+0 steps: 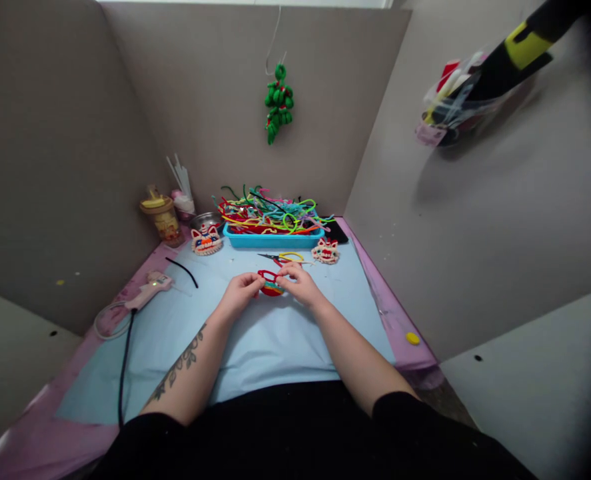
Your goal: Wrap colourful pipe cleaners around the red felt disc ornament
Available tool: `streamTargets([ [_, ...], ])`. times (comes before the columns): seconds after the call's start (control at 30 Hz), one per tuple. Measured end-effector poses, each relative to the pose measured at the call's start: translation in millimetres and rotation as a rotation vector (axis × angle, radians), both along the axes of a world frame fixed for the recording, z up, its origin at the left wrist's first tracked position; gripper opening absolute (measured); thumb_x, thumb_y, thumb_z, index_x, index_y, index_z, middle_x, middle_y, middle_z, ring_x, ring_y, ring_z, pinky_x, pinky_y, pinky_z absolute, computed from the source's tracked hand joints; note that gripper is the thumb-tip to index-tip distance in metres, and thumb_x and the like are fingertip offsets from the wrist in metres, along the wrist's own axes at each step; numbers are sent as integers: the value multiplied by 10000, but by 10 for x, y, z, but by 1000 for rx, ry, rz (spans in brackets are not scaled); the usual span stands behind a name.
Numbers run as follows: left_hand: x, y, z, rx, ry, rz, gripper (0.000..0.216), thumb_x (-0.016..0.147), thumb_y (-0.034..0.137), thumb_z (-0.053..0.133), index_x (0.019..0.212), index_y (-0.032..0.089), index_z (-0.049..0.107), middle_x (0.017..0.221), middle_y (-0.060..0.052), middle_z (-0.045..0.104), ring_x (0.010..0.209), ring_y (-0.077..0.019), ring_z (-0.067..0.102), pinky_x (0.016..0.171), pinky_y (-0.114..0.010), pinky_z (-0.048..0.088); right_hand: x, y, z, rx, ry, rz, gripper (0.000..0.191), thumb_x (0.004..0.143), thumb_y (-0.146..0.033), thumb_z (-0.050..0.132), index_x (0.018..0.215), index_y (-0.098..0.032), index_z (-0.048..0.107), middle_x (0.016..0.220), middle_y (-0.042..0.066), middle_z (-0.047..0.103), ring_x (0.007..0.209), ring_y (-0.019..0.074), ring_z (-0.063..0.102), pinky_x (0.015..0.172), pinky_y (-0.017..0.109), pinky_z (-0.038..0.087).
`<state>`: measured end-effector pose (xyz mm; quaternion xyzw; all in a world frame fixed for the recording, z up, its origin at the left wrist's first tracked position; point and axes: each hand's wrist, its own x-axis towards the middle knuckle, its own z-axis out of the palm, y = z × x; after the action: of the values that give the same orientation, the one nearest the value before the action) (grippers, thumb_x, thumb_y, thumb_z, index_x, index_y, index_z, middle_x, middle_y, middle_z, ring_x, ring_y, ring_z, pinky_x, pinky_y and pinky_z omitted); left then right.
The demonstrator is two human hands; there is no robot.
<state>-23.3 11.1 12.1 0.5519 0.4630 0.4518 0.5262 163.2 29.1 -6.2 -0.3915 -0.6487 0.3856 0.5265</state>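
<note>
Between my two hands is a small craft piece point(272, 288) of red, teal and yellow pipe cleaner, with a red loop at its top. My left hand point(245, 291) pinches its left side. My right hand point(299, 285) grips it from the right, thumb and fingers closed at the loop's edge. Just beyond my fingers lies a pair of scissors point(290, 257) with yellow and red handles. Two finished-looking lion-face pieces rest farther back: a larger one point(206, 241) on the left and a smaller one point(326, 251) on the right.
A blue tray point(275, 241) heaped with coloured pipe cleaners stands at the back. On the left are a glue gun point(151, 291) with its cord, a black pipe cleaner point(182, 270) and a lidded drink cup point(163, 220). A yellow disc point(412, 339) lies near the right edge. Partitions enclose the table.
</note>
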Motion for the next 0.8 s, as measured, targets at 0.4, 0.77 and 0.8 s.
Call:
streamTargets([
  [0.4, -22, 14, -1, -1, 71, -49, 240, 671, 378, 662, 665, 141, 632, 491, 38, 522, 460, -86, 417, 510, -225, 318, -51, 27, -86, -207, 143, 120, 189, 684, -369, 689, 661, -186, 648, 686, -3, 577, 675, 140, 508, 674, 286, 403],
  [0.77, -16, 32, -52, 21, 30, -40, 256, 665, 395, 679, 666, 145, 626, 596, 2, 606, 557, -118, 509, 587, -238, 386, -146, -39, -76, -187, 57, 123, 232, 687, -393, 698, 589, -187, 652, 906, 37, 619, 791, 157, 568, 779, 324, 450],
  [0.8, -12, 31, -49, 22, 24, -38, 257, 667, 398, 678, 663, 147, 622, 592, 3, 603, 557, -118, 509, 589, -240, 389, -154, -45, -68, -194, 76, 119, 232, 685, -395, 699, 590, -188, 654, 922, 36, 621, 801, 156, 573, 788, 323, 454],
])
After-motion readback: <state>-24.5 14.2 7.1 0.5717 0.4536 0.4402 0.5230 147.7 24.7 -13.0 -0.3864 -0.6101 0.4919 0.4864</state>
